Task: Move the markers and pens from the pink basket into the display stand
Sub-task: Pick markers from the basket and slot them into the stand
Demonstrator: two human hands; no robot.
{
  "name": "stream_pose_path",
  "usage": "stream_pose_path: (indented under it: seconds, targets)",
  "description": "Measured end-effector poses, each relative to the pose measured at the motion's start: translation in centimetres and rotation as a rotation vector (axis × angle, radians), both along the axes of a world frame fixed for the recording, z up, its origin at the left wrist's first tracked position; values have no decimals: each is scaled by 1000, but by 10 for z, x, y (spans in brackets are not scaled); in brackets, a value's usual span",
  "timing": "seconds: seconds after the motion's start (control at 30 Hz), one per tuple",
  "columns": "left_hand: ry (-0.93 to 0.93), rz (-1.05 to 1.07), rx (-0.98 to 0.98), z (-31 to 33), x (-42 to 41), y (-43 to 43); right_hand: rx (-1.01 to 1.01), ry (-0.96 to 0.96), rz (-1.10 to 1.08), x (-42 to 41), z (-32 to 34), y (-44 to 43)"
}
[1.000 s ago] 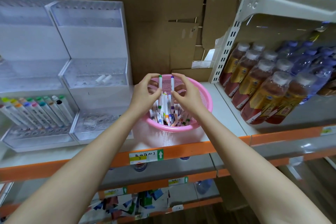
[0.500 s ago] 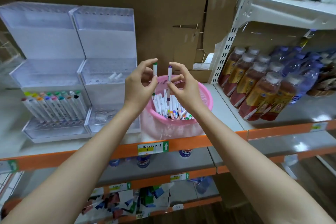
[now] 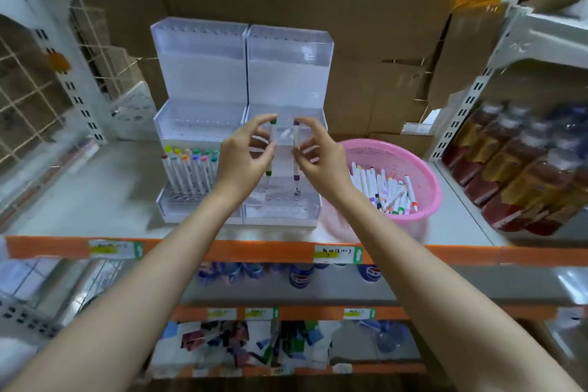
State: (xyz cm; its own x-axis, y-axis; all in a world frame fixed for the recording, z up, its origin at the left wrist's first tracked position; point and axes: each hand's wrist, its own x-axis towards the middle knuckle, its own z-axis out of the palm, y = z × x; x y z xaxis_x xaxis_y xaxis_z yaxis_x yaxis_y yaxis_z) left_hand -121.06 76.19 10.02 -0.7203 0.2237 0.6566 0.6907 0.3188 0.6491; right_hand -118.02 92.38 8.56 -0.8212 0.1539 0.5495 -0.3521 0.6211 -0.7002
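Pink basket (image 3: pixel 401 156) right of hands (image 3: pixel 245 162), markers (image 3: pixel 296 169) pinched

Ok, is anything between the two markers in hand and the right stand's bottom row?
Nothing visible. The left hand holds the green marker and the right hand the purple marker, both upright just above that bottom row, whose holes look empty. The racked markers sit in the left stand, off to the side.

Clear plastic display stand (image 3: pixel 288 79), perforated basket (image 3: pixel 413 165)
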Motion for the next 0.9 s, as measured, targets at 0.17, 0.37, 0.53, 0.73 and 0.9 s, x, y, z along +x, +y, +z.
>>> stream_pose_path:
  seconds: [0.17, 0.37, 0.53, 0.73, 0.9]
  targets:
    - [-46, 46, 1, -5, -14, -53, 19, -24, -1, -13, -1, -37]
    - [-67, 43, 26, -9, -25, -96, 21, -8, -19, -26, -3, -81]
    - [-61, 29, 21, -10, -31, -123, 9, -10, -11, -31, -5, -116]
    - [-45, 12, -3, -18, -40, -155, -31, -20, 12, -35, -5, -156]
    - [-79, 2, 34, -24, -45, -173, -34, 8, 8, -39, -6, -183]
